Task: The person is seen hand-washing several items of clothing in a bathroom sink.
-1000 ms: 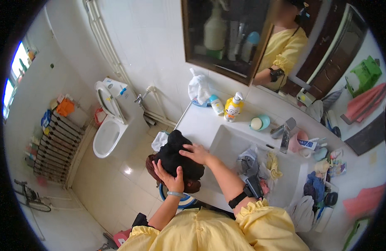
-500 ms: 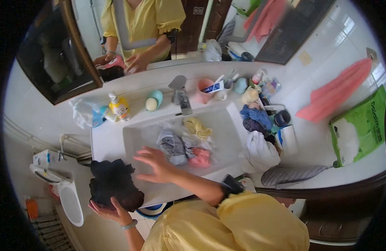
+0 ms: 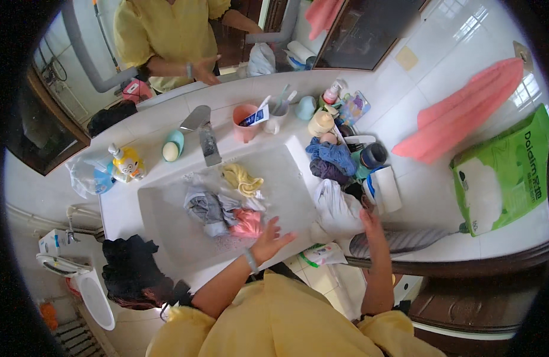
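Note:
My left hand [image 3: 272,243] is over the front edge of the white sink [image 3: 161,238], fingers spread and holding nothing. My right hand [image 3: 372,224] is at the edge of a bundled white cloth [image 3: 335,208] on the right of the counter, its fingers extended; whether they touch it is hard to tell. In the sink's water lie a grey garment [image 3: 206,208], a pink cloth [image 3: 247,223] and a yellow cloth [image 3: 243,180]. A heap of black clothing [image 3: 131,271] rests at the counter's left front corner, with neither hand on it.
Along the back stand a yellow bottle [image 3: 128,163], a soap dish [image 3: 174,144], the faucet [image 3: 209,143] and a pink cup [image 3: 245,125]. Blue cloth [image 3: 332,156], jars and bottles crowd the right side. A pink towel [image 3: 458,113] hangs beside a green package [image 3: 503,172].
My left hand has left the black clothing and moved right, over the sink's front edge. My right hand has moved from above the sink's left side to the white cloth. The view has shifted right.

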A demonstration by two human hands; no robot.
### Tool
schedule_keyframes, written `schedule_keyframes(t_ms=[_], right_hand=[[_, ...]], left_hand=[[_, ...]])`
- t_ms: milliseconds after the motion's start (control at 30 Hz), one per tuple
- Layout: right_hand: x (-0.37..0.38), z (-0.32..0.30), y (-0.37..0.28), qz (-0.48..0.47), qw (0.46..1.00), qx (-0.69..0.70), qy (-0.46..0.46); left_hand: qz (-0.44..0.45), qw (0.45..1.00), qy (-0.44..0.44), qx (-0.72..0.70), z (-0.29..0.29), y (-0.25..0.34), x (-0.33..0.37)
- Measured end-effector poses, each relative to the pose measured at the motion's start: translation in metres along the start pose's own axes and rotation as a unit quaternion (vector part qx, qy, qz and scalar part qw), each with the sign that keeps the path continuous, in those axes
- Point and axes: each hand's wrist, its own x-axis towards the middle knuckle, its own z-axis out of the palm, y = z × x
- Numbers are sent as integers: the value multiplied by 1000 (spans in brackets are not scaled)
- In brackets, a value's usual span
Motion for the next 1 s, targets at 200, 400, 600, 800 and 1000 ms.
schedule_keyframes(t_ms=[200, 400, 600, 800, 1000], right_hand=[[14, 7, 75, 155, 878, 397, -219], [8, 16, 79, 77, 857, 452, -235], [-33, 33, 67, -34, 909, 385, -157], [-66, 61, -41, -159, 881, 342, -284], [-94, 173, -128, -216, 811, 303, -451]], left_hand=[[-142, 985, -60, -81, 70, 34, 100], [-162, 967, -106, -167, 83, 58, 114], [-46, 949, -119, -290, 66, 41, 83], [91, 934, -59, -341, 10, 73, 4], [272, 866, 114, -404, -90, 83, -101]])
